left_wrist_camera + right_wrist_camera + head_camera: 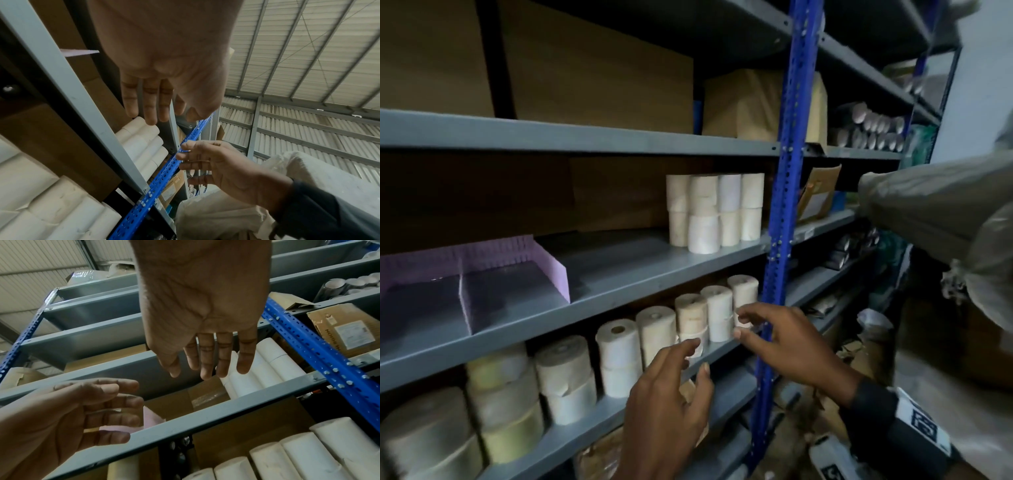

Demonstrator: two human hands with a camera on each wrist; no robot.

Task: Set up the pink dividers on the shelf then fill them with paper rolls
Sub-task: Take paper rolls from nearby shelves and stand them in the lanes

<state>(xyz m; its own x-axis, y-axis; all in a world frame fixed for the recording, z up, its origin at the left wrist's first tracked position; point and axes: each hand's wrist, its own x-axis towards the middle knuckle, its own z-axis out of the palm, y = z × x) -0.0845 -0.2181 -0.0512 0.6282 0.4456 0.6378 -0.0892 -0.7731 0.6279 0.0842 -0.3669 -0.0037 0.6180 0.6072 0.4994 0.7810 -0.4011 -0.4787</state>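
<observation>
Dim storeroom, grey metal shelf (pixel 592 274) on a blue upright. Pink dividers (pixel 482 274) stood at its left, unfilled. I had left hand (pixel 671 394) and right hand (pixel 784 339) loosely spread, holding nothing, near the lower-row paper rolls (pixel 690 317). Judged: fetching rolls; next, grasp one.

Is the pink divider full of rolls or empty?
Empty. The pink divider shows only bare compartments; the paper rolls stand elsewhere on the shelves, and both hands hold nothing.
</observation>
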